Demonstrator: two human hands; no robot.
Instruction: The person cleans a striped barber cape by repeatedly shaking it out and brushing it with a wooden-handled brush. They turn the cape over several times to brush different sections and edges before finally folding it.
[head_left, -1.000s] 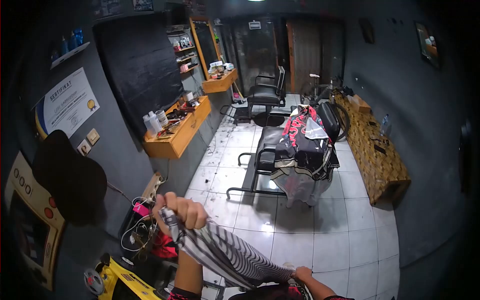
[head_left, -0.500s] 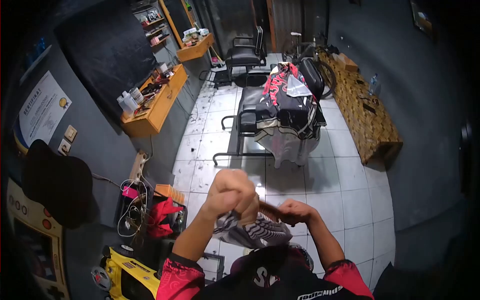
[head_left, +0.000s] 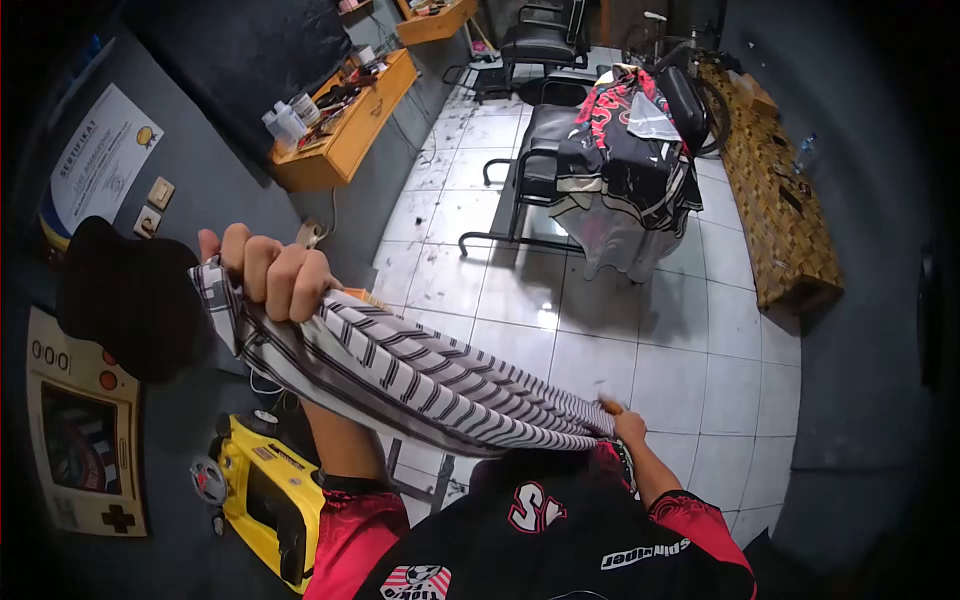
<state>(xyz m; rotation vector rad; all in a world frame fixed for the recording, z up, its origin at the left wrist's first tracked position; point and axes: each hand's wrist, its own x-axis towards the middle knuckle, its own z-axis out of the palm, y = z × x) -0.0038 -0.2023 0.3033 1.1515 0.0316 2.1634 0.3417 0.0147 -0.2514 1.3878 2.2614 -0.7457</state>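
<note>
A white and grey cloth with dark stripes [head_left: 430,375], gathered into long folds, runs taut across the front of my body. My left hand [head_left: 275,270], out at the far left, has its fingers wrapped over the cloth's upper end. Beyond the fist a checked grey corner sticks out. On the right, my right hand [head_left: 629,428] closes at the cloth's other end, near my waist; its fingers are only partly visible. A small brown shape beside that hand is too blurred to make out.
A black barber chair [head_left: 535,170] stands ahead, a black, red and white cape [head_left: 625,160] draped over it. Wooden counter [head_left: 345,150] with bottles at left, woven-topped bench [head_left: 770,200] at right. Close on my left are a dark cap [head_left: 125,300] and a yellow toy car [head_left: 265,500].
My left hand has swung left from near my right hand, drawing the bunched cloth out long. My right hand has shifted slightly right. The camera view has also shifted.
</note>
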